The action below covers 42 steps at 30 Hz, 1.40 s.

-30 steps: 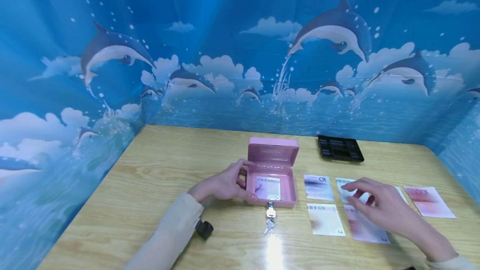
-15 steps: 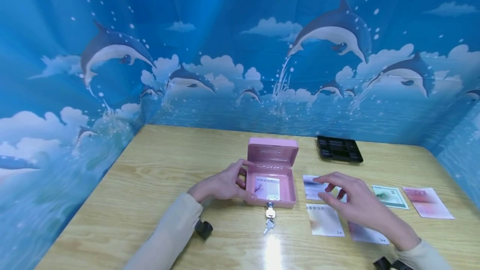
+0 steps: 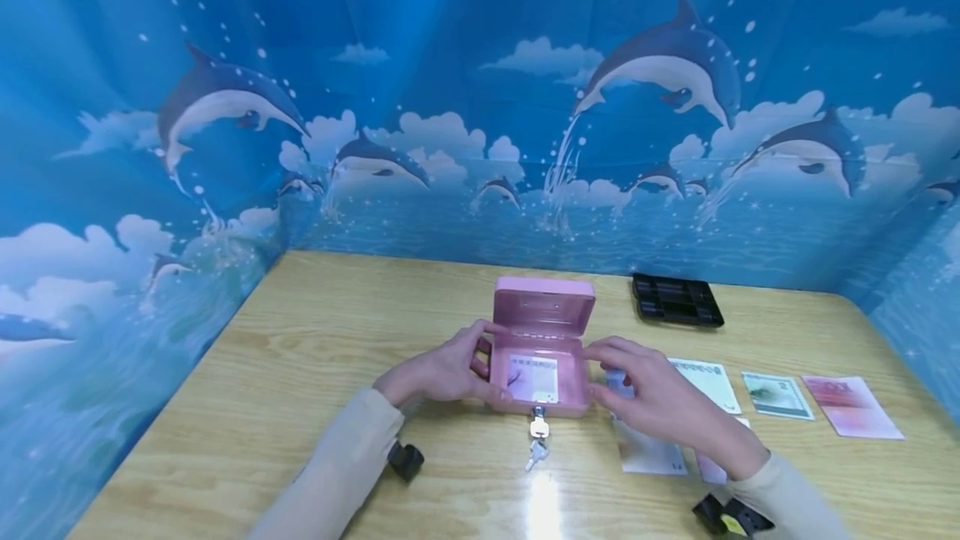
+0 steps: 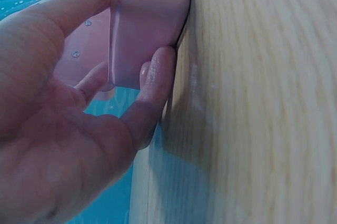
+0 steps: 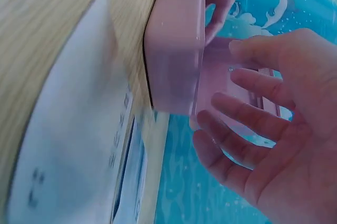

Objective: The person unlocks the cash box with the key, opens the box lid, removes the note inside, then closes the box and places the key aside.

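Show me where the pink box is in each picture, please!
Head: the pink box is right of and below the middle, between the left hand and right hand.
Left wrist: the pink box is at the top, left of the middle.
Right wrist: the pink box is in the upper middle.
Shared landmark: the wooden table under it.

Creased blue fabric backdrop (image 3: 465, 40), printed with dolphins and clouds, hangs at 12 o'clock of head-view centre. Pale wood-grain tabletop (image 3: 427, 302) spans 6 o'clock. Black, rectangular, compartmented tray (image 3: 678, 302) lies between 3 and 4 o'clock, near the backdrop.
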Each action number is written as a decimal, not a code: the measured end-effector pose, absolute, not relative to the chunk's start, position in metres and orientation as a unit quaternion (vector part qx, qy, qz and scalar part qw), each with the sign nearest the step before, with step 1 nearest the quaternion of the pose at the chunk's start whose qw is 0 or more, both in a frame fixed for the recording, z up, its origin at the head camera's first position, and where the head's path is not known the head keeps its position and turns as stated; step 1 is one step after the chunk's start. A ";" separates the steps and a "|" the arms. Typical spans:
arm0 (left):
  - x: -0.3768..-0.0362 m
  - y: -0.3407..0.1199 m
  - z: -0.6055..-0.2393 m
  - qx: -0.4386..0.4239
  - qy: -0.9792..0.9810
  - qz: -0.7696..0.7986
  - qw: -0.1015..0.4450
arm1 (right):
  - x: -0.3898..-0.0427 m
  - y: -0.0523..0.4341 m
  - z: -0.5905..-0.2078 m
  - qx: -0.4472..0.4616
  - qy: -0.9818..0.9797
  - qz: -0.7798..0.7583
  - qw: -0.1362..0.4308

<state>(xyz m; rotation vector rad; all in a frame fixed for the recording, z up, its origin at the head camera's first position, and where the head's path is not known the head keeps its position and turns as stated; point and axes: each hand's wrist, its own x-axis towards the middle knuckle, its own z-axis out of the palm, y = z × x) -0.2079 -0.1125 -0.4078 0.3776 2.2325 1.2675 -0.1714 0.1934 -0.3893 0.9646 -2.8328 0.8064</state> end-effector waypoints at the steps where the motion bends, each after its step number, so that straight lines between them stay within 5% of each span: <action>1: -0.208 -0.112 -0.408 0.139 0.829 0.470 0.270 | -0.172 0.191 -0.389 0.311 -0.915 0.258 0.016; 37: -0.207 -0.113 -0.407 0.146 0.829 0.469 0.266 | -0.202 0.161 -0.403 0.338 -0.909 0.238 -0.050; 42: -0.207 -0.113 -0.407 0.151 0.828 0.470 0.266 | -0.201 0.160 -0.401 0.306 -0.900 0.296 -0.094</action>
